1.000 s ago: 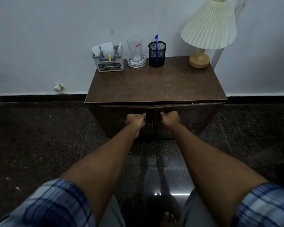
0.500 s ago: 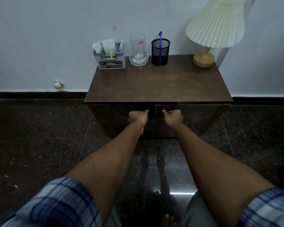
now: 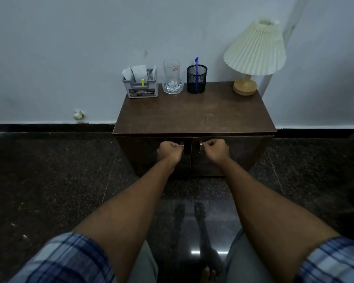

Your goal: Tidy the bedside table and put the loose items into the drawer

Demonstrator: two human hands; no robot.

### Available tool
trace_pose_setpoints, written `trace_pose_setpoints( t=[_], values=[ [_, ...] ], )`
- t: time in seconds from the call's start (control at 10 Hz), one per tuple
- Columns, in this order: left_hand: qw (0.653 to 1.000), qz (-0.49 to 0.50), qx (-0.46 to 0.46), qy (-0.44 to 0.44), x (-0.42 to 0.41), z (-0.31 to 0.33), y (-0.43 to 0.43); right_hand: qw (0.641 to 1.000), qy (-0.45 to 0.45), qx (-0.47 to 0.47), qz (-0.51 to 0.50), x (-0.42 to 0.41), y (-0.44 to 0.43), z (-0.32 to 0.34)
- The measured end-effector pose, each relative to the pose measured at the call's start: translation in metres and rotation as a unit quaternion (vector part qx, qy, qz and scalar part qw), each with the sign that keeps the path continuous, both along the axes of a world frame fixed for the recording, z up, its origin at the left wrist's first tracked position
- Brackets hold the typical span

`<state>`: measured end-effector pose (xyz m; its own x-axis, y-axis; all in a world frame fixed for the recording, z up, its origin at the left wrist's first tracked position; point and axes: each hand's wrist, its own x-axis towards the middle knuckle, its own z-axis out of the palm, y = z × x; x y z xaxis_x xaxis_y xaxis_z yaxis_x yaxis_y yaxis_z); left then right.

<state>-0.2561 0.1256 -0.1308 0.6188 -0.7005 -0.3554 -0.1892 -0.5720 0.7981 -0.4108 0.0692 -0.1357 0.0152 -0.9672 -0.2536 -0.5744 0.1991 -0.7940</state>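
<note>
- Head view, the room: a pale wall [image 3: 70,48] meets a dark speckled polished floor [image 3: 49,180] along a black skirting [image 3: 49,127]. A small white fitting [image 3: 78,115] sits low on the wall, left of the furniture.
- Head view, the surface: the bedside table [image 3: 192,117] stands against the wall, and its brown top is scuffed near the middle.
- Along the back edge, left to right: a grey desk organiser [image 3: 140,86] holding paper slips and a yellow marker, then a clear glass [image 3: 171,75] standing upright in a cut-glass dish [image 3: 173,87].
- Just beside the dish is a black mesh pen pot [image 3: 196,78] with one blue pen [image 3: 196,66] upright in it.
- Well apart, in the back right corner, is a lamp [image 3: 254,50] with a pleated cream shade and a round wooden base.
- Under the top, the left door [image 3: 135,152] and the right door [image 3: 247,152] lie flush, meeting at a centre seam.
- The left hand [image 3: 169,150] is fisted, its fingers curled round the left handle [image 3: 182,144] — only a sliver of metal shows past the knuckles.
- The right hand [image 3: 216,149] grips likewise, curled round the right handle [image 3: 201,148] just across the seam.
- Both forearms reach straight ahead from blue plaid sleeves [image 3: 70,260] — the two fists sit near each other, one on either side of the seam.
</note>
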Motion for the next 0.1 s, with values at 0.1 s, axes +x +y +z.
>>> trace_pose_setpoints(
  t=[0.1],
  values=[
    [0.999, -0.043, -0.013, -0.009, 0.0046, 0.0139, 0.0125, 1.0, -0.005, -0.028, 0.005, -0.0079, 0.0137, 0.0156]
  ],
)
